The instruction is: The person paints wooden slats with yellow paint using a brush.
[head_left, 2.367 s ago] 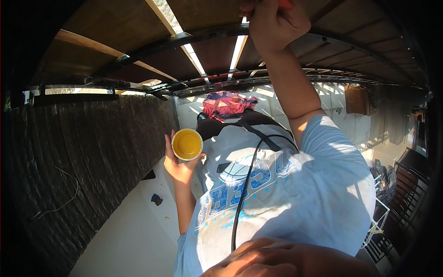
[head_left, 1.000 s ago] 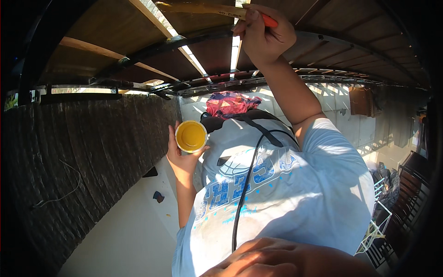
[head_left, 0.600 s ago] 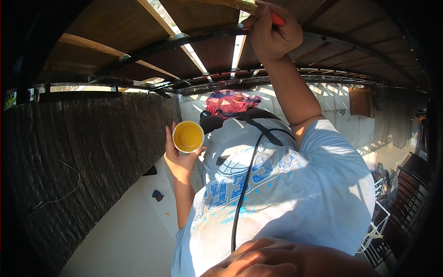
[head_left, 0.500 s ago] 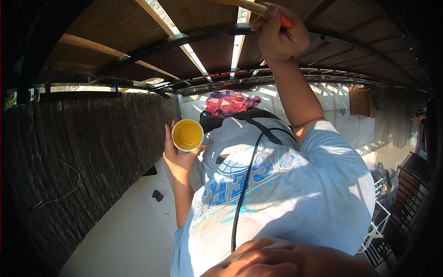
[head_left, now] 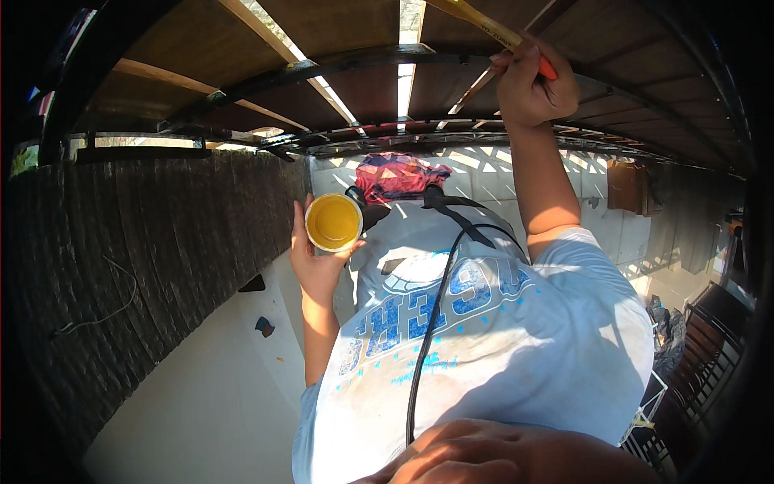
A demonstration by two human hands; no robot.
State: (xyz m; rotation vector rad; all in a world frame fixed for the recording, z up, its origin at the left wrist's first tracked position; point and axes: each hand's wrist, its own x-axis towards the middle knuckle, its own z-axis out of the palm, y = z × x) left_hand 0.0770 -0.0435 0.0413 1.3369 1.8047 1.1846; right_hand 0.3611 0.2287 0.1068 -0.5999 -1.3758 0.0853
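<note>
My left hand [head_left: 316,270] is wrapped round a small round tub [head_left: 310,232] with a pale rim, its fingers and thumb on either side. Yellow liquid, like paint or varnish, shows inside it. Raised high at the upper right, my right hand [head_left: 538,85] is closed on a paintbrush [head_left: 493,29] with a yellowish wooden handle and an orange end. The handle slants up to the left, and its bristle end lies beyond the top edge. Just behind the brush are dark panels [head_left: 476,36] crossed by a dark metal bar [head_left: 355,61].
Light wooden strips [head_left: 173,77] and bright gaps run between the panels. A dark ridged surface [head_left: 137,266] fills the left side. A red patterned cloth [head_left: 399,176] lies on the floor ahead. A brown box-like object [head_left: 629,187] and dark slatted furniture [head_left: 705,331] stand at the right.
My right hand has moved to the right and slightly down with the paintbrush. The tub in my left hand has shifted a little to the right and up.
</note>
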